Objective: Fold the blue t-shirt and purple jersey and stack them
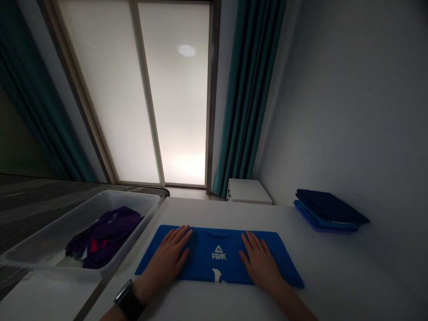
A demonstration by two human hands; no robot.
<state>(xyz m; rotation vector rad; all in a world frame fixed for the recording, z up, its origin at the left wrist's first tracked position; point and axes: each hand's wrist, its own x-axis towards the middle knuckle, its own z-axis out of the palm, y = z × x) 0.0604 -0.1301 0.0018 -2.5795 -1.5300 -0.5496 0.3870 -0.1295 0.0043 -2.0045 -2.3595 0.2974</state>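
Observation:
A blue T-shirt [214,238] with a white PEAK logo lies folded into a wide flat shape on the white table [214,303]. My left hand [172,254] rests flat on its left part, fingers extended. On the right part lies my right hand [259,258], palm down with its fingers a little apart. Neither hand grips the cloth. Part of another white print shows at the shirt's near edge; the rest of that print is out of sight. A dark watch [129,299] is on my left wrist.
At the right, by the wall, sits a stack of folded clothes [329,211] in dark and bright blue. A translucent plastic bin [133,198] at the left holds rumpled purple clothes [110,232]. Beyond the table stand a white cabinet [249,191] and teal curtains [249,98].

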